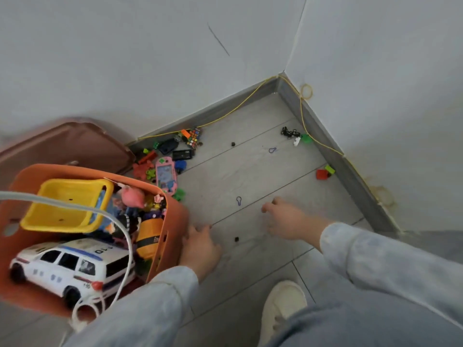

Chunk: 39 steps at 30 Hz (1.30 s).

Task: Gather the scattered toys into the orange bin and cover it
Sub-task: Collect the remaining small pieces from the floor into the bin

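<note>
The orange bin (172,221) stands at the left, holding a white toy police car (70,266), a yellow tub (67,204) and several small toys. My left hand (200,249) rests on the floor against the bin's right wall, fingers spread, holding nothing. My right hand (285,219) hovers low over the floor to the right, fingers apart and empty. A brown lid (65,146) leans behind the bin. A heap of scattered toys lies beyond it: a pink handheld game (165,177), a puzzle cube (194,136), a red piece (141,169).
Two walls meet at a corner (280,78) with a grey skirting and a yellow cable (238,106). Along the right wall lie a black toy (289,132), a green piece (306,139) and a red block (322,174). Blue loops (238,200) and small black bits (236,239) dot the floor. My shoe (280,311) is at the bottom.
</note>
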Each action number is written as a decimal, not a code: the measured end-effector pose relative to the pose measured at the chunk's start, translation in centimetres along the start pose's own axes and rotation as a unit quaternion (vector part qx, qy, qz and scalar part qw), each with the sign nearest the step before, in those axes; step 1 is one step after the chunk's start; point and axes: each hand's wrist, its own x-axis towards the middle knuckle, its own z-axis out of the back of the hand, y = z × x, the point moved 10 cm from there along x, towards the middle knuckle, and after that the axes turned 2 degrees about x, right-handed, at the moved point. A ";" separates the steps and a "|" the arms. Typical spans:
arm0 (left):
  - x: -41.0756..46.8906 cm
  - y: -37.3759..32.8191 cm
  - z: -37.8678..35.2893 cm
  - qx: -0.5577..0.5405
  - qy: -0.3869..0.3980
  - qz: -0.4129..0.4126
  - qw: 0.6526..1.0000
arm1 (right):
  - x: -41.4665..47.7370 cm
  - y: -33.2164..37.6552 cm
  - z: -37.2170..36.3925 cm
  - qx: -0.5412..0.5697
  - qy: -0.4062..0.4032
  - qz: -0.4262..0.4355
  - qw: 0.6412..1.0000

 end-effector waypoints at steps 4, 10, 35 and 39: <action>1.3 2.0 -2.7 0.039 0.020 0.056 0.997 | 0.4 -1.5 -3.8 0.006 -0.001 0.001 1.000; 2.8 3.2 -3.5 0.034 -0.036 0.039 0.998 | 2.2 1.8 -6.0 0.014 -0.002 0.057 0.998; 11.9 -12.0 0.5 -0.039 -0.114 -0.240 0.963 | 2.4 -15.4 6.0 0.197 -0.309 -0.181 0.913; 11.9 -12.3 -0.2 -0.025 -0.114 -0.259 0.959 | 2.9 -16.0 6.9 0.125 -0.311 -0.177 0.925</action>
